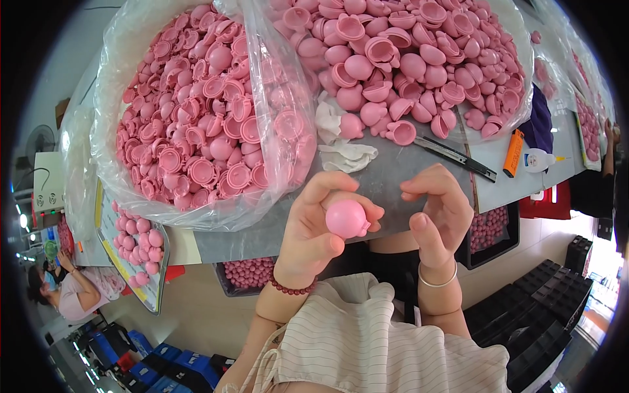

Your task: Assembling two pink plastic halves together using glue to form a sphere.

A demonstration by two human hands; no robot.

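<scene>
A round pink plastic ball with a small knob on one side [346, 219] rests in my left hand [308, 219], whose fingers and thumb curl around it. Just to its right, my right hand [440, 213] is raised with thumb and fingers curved apart and nothing between them. Beyond both hands, the grey tabletop [386, 167] holds loose pink half shells [401, 132] and a crumpled white cloth [347, 156]. A black utility knife [455, 157] lies past my right hand.
A clear plastic bag [275, 131] of pink half shells stands far left; a heap of shells [413, 65] lies far right. An orange box cutter [514, 153] and small white bottle [538, 160] sit right. A tray [162, 262] of pink balls is left; bins [517, 236] sit below.
</scene>
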